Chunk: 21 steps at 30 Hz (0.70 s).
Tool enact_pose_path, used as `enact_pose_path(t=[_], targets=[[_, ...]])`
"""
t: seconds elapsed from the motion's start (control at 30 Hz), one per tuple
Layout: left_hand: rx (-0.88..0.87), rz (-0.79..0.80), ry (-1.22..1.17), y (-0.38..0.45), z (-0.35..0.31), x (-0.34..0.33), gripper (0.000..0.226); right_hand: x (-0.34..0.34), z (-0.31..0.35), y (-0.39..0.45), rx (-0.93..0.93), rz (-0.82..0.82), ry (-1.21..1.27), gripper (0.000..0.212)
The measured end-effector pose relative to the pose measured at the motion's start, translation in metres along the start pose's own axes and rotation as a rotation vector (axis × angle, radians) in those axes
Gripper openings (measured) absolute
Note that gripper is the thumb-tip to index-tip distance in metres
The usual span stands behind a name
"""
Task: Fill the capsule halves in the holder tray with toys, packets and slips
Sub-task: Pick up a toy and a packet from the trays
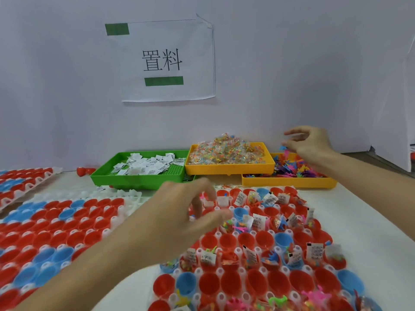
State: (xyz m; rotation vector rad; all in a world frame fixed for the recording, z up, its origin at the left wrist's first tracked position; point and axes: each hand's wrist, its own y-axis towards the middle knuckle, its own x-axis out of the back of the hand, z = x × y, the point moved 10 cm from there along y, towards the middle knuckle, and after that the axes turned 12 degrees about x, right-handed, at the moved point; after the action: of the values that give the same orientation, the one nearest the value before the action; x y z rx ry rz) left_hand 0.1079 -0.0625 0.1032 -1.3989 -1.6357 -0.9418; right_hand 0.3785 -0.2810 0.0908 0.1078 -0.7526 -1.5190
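The white holder tray lies in front of me with red and blue capsule halves. Several halves hold white slips, small toys and packets; others are bare. My left hand hovers, blurred, over the tray's upper left corner with fingers spread and hanging, and I see nothing in them. My right hand reaches over the yellow tray of coloured toys, fingers loosely curved and apart, fingertips next to a blue toy. A green tray of slips and a yellow tray of packets stand behind.
A second holder tray with empty red and blue halves lies to the left, and a third at the far left. A loose red half sits by the green tray. A white wall with a paper sign closes the back.
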Motion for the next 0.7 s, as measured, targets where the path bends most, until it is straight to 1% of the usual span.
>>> enact_pose_path(t=[0.1,0.2,0.27,0.33,0.4,0.47,0.5,0.53,0.6,0.63,0.7], targets=[[0.09,-0.129,-0.274,0.032,0.003,0.006,0.026,-0.033,0.052,-0.024,0.065,0.109,0.237,0.023],[0.205,-0.121,-0.606,0.059,0.011,-0.003,0.032,-0.069,0.104,-0.06,0.149,0.233,0.352,0.02],[0.221,-0.157,-0.749,0.065,0.016,-0.005,0.034,-0.085,0.124,-0.078,0.178,0.266,0.391,0.019],[0.226,-0.203,-0.815,0.065,0.023,-0.006,0.023,-0.098,0.131,-0.091,0.156,0.285,0.433,0.016],[0.262,-0.247,-0.896,0.064,0.034,-0.005,0.012,-0.108,0.129,-0.099,0.084,0.293,0.492,0.013],[0.328,-0.268,-0.998,0.064,0.048,-0.007,0.008,-0.119,0.126,-0.105,-0.007,0.313,0.609,0.013],[0.37,-0.28,-1.027,0.064,0.055,-0.008,0.009,-0.125,0.127,-0.107,-0.018,0.347,0.641,0.015],[0.411,-0.291,-1.052,0.065,0.061,-0.01,0.01,-0.13,0.131,-0.109,0.01,0.393,0.629,0.019],[0.468,-0.277,-1.141,0.067,0.07,-0.015,0.011,-0.137,0.14,-0.113,0.136,0.48,0.497,0.033],[0.475,-0.249,-1.197,0.068,0.07,-0.018,0.01,-0.138,0.143,-0.113,0.193,0.495,0.41,0.037],[0.467,-0.192,-1.283,0.069,0.069,-0.023,0.009,-0.139,0.143,-0.111,0.248,0.473,0.288,0.035]])
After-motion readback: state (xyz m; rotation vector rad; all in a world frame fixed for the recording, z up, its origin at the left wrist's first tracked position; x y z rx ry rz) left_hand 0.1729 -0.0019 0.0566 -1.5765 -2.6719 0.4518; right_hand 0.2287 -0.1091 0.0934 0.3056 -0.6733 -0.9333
